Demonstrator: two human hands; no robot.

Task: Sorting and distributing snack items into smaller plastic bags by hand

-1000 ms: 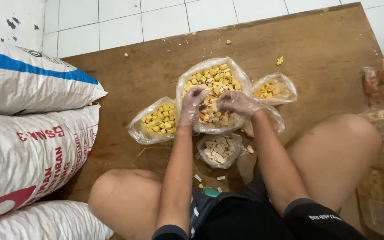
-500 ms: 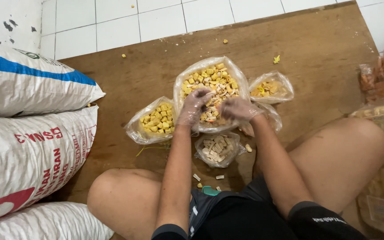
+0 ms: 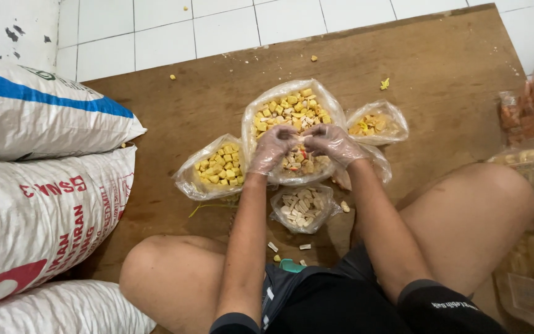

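Hands (image 3: 304, 145) together, gloved grip pinching a piece over the large bag (image 3: 292, 111).

I sit cross-legged, knees spread wide, both bare forearms reaching forward between them. My left hand (image 3: 272, 148) and right hand (image 3: 334, 143) wear thin clear gloves and meet over the big open bag (image 3: 292, 105), fingers curled, fingertips nearly touching, seemingly pinching something small between them.
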